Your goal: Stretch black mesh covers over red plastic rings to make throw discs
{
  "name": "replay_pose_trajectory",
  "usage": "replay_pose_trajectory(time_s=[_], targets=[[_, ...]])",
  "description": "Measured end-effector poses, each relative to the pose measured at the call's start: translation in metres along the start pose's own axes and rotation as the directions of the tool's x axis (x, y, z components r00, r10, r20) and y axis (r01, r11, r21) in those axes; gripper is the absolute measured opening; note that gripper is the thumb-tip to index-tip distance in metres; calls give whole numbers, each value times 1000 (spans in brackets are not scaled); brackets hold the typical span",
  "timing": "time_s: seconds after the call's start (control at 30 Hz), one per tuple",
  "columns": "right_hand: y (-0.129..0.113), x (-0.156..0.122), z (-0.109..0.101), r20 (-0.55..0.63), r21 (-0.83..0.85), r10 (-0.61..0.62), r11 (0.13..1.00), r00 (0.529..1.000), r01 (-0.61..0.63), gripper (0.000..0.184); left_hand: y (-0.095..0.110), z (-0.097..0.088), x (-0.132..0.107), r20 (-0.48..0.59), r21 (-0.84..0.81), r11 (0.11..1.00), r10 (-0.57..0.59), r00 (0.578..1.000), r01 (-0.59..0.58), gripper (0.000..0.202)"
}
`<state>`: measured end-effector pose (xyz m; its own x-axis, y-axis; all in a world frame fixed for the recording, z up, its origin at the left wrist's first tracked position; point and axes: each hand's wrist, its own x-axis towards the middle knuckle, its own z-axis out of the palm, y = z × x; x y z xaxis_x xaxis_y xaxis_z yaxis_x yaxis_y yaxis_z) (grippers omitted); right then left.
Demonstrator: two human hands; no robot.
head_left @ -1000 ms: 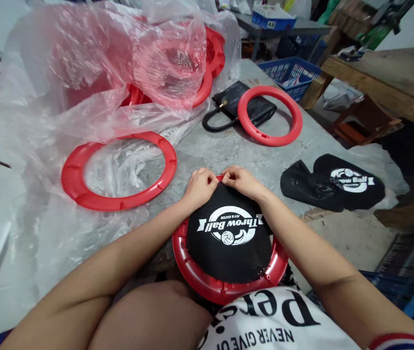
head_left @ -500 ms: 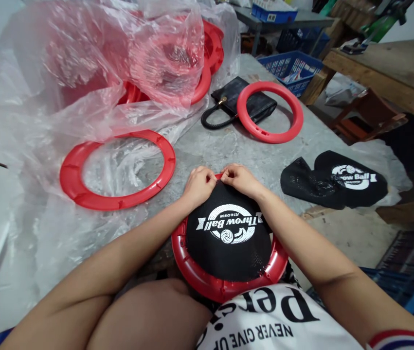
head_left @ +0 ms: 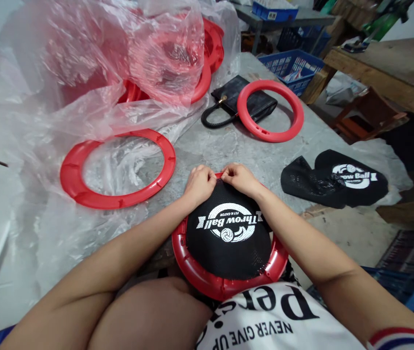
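Note:
A red plastic ring (head_left: 210, 284) leans between my lap and the table edge, with a round black mesh net (head_left: 225, 260) laid across it. White "Throw Ball" print shows on the net, upside down to me. At the far rim my left hand (head_left: 201, 183) pinches the net's edge against the ring. Close beside it, my right hand (head_left: 241, 180) pinches the same edge, fingertips almost touching the left ones. Along the near side the net lies within the rim. My wrists and forearms hide parts of the ring's sides.
Left of my hands lies another red ring (head_left: 119, 199). Beyond it, clear plastic (head_left: 93, 58) covers several more rings. A third loose ring (head_left: 292, 131) rests on a black bag (head_left: 225, 90). Printed black nets (head_left: 316, 187) lie on the right. A blue crate (head_left: 290, 61) stands behind the table.
Both hands keep their pinch at the far rim with hardly any movement. The view has shifted very slightly.

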<state>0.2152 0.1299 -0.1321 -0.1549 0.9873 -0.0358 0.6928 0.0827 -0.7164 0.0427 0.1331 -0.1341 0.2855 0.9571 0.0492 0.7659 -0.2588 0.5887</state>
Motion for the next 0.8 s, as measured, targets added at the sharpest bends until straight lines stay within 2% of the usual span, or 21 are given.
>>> replay_pose_trajectory(time_s=[0.17, 0.53, 0.73, 0.8], targets=[[-1, 0, 0, 7, 29, 0, 1000, 1000, 0, 11, 1, 1, -1, -8, 36, 999, 7, 1000, -7, 14], [-4, -2, -2, 14, 50, 12, 999, 1000, -13, 13, 1, -1, -1, -7, 2, 1000, 18, 1000, -18, 16], [3, 0, -1, 43, -16, -69, 997, 997, 70, 6, 0, -2, -1, -1, -27, 999, 41, 999, -41, 14], [4, 0, -2, 60, -34, -96, 995, 994, 98, 10, -2, -3, -1, 3, -46, 998, 51, 999, -51, 14]])
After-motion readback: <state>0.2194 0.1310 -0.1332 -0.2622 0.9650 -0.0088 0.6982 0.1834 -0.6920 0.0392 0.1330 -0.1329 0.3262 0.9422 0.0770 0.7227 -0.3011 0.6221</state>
